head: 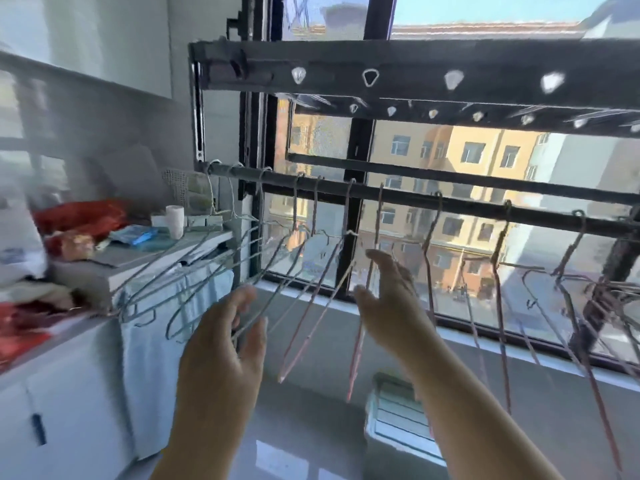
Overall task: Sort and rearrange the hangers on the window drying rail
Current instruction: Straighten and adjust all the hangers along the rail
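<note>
I have both hands up in front of the rail (408,198), the dark bar that slants across the window (360,150) from upper left to lower right. My left hand (221,341) is low and left of centre, thumb and fingers loosely apart. A few wires of the grey hangers (207,268) run through the gap between them, but the hand is not closed on them and I cannot tell if it touches them. Those grey hangers are bunched at the rail's left end and swing out to the left, towards the cabinet (69,393). My right hand (388,299) is higher, palm open and fingers straight, just beside the pink hangers (304,336) hanging mid-rail; it grips nothing. More hangers (497,271) are spaced along the rail to the right, ending in a darker, blurred tangle at the far end. Above the rail sits a black rack (381,69) with a row of pale holes. On the cabinet top stand a white cup (175,220) and a red bag (79,216).
</note>
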{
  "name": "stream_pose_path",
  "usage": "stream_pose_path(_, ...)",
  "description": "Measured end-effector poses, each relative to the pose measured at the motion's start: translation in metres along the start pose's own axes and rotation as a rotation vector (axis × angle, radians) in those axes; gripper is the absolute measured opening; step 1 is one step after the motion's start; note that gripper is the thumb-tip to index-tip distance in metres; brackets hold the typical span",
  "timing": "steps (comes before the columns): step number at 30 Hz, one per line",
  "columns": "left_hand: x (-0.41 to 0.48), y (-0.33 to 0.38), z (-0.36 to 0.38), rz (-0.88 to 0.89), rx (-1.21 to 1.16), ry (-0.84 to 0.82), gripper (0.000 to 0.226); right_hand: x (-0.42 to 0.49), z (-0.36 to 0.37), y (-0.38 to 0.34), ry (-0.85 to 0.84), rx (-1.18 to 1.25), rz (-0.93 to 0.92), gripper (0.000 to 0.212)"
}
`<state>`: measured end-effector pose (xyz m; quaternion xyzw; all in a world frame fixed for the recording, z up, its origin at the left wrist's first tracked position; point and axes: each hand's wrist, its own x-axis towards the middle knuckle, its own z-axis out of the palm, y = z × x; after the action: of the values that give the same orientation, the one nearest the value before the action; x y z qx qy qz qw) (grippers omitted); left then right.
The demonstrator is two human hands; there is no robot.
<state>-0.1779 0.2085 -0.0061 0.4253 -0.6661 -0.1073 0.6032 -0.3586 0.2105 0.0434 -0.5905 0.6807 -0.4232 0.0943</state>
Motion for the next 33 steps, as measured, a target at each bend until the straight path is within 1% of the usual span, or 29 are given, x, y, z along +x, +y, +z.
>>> stream_pose_path(2, 0.007, -0.008, 0.003, 0.011, -0.059, -0.120, 0.026, 0.017, 0.014, 0.002, 0.026, 0.094, 0.127, 0.056)
stream_pose_path(3, 0.007, -0.009, 0.008, 0.009, -0.067, -0.189, 0.028, 0.023, 0.020, 0.005, 0.024, 0.140, 0.167, 0.060)
stream_pose_path(5, 0.008, -0.016, 0.021, 0.028, -0.020, -0.336, 0.043, 0.032, 0.033, 0.013, 0.064, 0.209, 0.209, 0.067)
stream_pose_path(7, 0.010, -0.023, 0.035, 0.057, 0.052, -0.452, 0.060, 0.038, 0.040, 0.018, 0.153, 0.268, 0.244, 0.071)
stream_pose_path(9, 0.011, -0.029, 0.047, 0.120, 0.158, -0.533, 0.068, 0.040, 0.039, 0.022, 0.265, 0.288, 0.276, 0.069)
stream_pose_path(10, 0.011, -0.032, 0.051, 0.146, 0.175, -0.540, 0.069, 0.040, 0.037, 0.023, 0.309, 0.268, 0.282, 0.065)
stream_pose_path(12, 0.013, -0.031, 0.054, 0.180, 0.121, -0.502, 0.067, 0.038, 0.032, 0.025, 0.357, 0.239, 0.280, 0.052)
stream_pose_path(14, 0.015, -0.024, 0.053, 0.231, 0.019, -0.404, 0.063, 0.037, 0.028, 0.025, 0.384, 0.242, 0.289, 0.042)
stream_pose_path(16, 0.016, -0.018, 0.055, 0.336, -0.080, -0.272, 0.052, 0.036, 0.025, 0.027, 0.410, 0.249, 0.306, 0.041)
stream_pose_path(17, 0.014, -0.014, 0.057, 0.381, -0.137, -0.256, 0.048, 0.034, 0.023, 0.028, 0.423, 0.254, 0.311, 0.041)
stream_pose_path(18, 0.012, -0.010, 0.059, 0.395, -0.192, -0.282, 0.047, 0.033, 0.022, 0.029, 0.432, 0.258, 0.317, 0.041)
stream_pose_path(19, 0.009, -0.006, 0.062, 0.373, -0.243, -0.343, 0.047, 0.031, 0.021, 0.029, 0.435, 0.259, 0.323, 0.041)
stream_pose_path(21, 0.001, 0.002, 0.069, 0.274, -0.298, -0.538, 0.048, 0.029, 0.018, 0.028, 0.435, 0.252, 0.335, 0.039)
stream_pose_path(24, -0.017, 0.005, 0.087, 0.167, -0.261, -0.786, 0.060, 0.024, 0.012, 0.023, 0.405, 0.161, 0.353, 0.035)
stream_pose_path(26, -0.027, 0.008, 0.095, 0.170, -0.232, -0.865, 0.061, 0.019, 0.007, 0.018, 0.350, 0.004, 0.331, 0.034)
stream_pose_path(28, -0.033, 0.012, 0.099, 0.205, -0.246, -0.868, 0.052, 0.013, 0.000, 0.015, 0.341, -0.194, 0.260, 0.038)
stream_pose_path(30, -0.034, 0.015, 0.101, 0.221, -0.270, -0.828, 0.032, 0.010, -0.009, 0.016, 0.408, -0.382, 0.193, 0.042)
stream_pose_path(31, -0.034, 0.016, 0.102, 0.218, -0.277, -0.815, 0.023, 0.011, -0.013, 0.018, 0.425, -0.411, 0.211, 0.044)
stream_pose_path(33, -0.036, 0.016, 0.103, 0.182, -0.277, -0.833, 0.018, 0.014, -0.018, 0.023, 0.354, -0.334, 0.322, 0.046)
